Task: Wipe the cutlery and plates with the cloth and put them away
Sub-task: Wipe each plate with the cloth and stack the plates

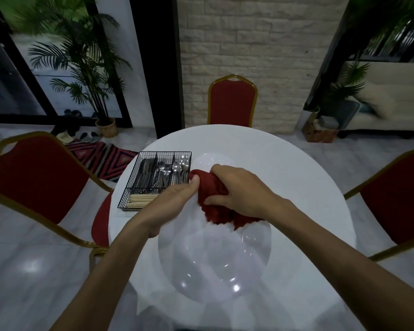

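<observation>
Your left hand (pixel 175 199) and right hand (pixel 239 189) both clutch the cloth (pixel 212 187) at the 12 o'clock rim of the plate (pixel 213 261).

Both bare forearms enter from the bottom edge and converge mid-frame. Left grip (pixel 177 199): thumb on top, pointing forward, clamped on the plate (pixel 213 259) rim, tip touching the red cloth (pixel 209 187); fingers tucked under, out of sight. Right grip (pixel 239 189): knuckles up, fingers curled round the cloth, thumb pinching its near side. Grips sit just beside each other.
</observation>
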A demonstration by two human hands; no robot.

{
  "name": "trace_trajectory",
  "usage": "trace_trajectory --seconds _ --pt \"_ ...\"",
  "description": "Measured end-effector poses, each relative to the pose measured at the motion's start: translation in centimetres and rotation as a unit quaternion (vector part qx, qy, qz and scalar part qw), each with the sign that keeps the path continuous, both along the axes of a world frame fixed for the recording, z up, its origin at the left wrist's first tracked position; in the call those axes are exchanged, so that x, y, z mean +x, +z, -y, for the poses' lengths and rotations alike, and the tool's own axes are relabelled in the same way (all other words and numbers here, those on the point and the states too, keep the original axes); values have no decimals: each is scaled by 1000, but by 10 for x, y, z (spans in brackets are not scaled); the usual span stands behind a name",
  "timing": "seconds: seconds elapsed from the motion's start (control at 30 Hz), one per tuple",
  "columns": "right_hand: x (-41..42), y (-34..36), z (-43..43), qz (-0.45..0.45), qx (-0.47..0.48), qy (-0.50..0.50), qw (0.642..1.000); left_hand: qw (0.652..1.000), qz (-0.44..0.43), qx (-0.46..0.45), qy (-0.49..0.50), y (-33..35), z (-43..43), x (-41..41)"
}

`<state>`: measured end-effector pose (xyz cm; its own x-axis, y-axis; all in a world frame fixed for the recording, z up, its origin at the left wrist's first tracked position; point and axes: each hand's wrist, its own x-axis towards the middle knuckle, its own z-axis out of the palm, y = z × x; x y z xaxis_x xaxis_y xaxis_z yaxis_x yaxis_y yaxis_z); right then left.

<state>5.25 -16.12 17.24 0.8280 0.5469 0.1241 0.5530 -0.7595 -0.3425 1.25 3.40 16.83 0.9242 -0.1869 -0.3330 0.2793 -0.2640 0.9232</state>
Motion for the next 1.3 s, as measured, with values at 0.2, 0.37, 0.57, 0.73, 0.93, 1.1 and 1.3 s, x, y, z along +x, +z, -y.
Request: trace_trajectory --seconds 0.2,0.37,0.57,0.73,0.93,1.1,1.3 --pt "8 -6 6 -32 61 -39 997 999 42 -7 19 4 -1 0" --pt "5 -38 30 -122 278 -208 930 987 85 -61 125 12 -7 11" --pt "-25 -94 13 -166 503 -344 776 972 149 -30 176 8 -1 16" --pt "-42 -107 -3 -268 593 -379 658 947 156 -92 264 5 9 19" --pt "-32 -89 15 -233 568 -353 706 968 100 -135 186 9 -2 15" --pt "-21 -51 50 -199 463 -258 825 993 46 -104 26 18 -22 18" --pt "-8 -7 70 -173 260 -178 933 997 -2 -79 19 16 -12 26"
